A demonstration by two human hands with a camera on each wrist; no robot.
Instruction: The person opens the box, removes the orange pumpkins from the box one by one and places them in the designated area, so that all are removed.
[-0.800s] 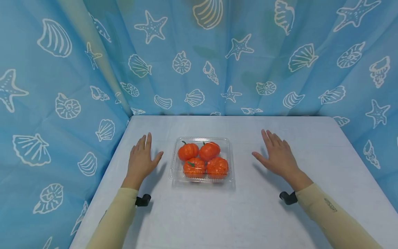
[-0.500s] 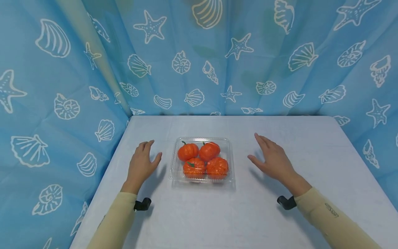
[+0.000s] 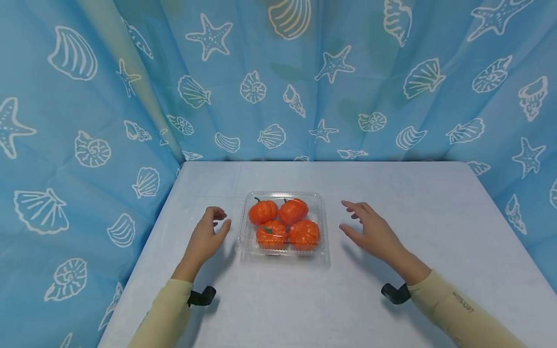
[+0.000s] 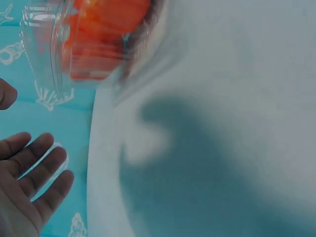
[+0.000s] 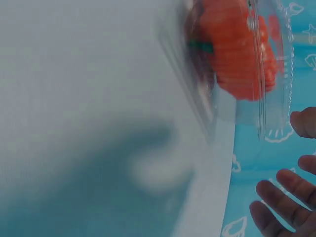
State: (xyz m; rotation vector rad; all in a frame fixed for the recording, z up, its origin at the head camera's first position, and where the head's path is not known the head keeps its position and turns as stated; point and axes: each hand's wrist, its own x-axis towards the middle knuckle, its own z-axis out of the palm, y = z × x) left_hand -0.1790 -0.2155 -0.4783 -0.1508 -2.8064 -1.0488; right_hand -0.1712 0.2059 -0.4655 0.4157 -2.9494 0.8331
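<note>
A clear plastic clamshell box (image 3: 322, 217) with its lid down sits on the white-covered table, holding several small orange pumpkins (image 3: 272, 235), some with green stems. My left hand (image 3: 204, 239) hovers just left of the box, fingers loosely bent and thumb apart, with nothing in it. On the other side, my right hand (image 3: 376, 234) hangs in the air a little farther off, its fingers relaxed and pointing toward the box. Both wrist views show the box (image 4: 59, 49) near the spread fingers (image 5: 284, 202), with a gap between.
The white cloth (image 3: 283, 304) covers the tabletop around the box. A blue curtain (image 3: 265, 72) with white shells and starfish hangs behind the table and along both sides. Each wrist carries a small black camera mount (image 3: 202, 296).
Both hands have moved inward toward the box, the right hand farther. Their fingers went from straight to loosely bent. The box has stayed in place.
</note>
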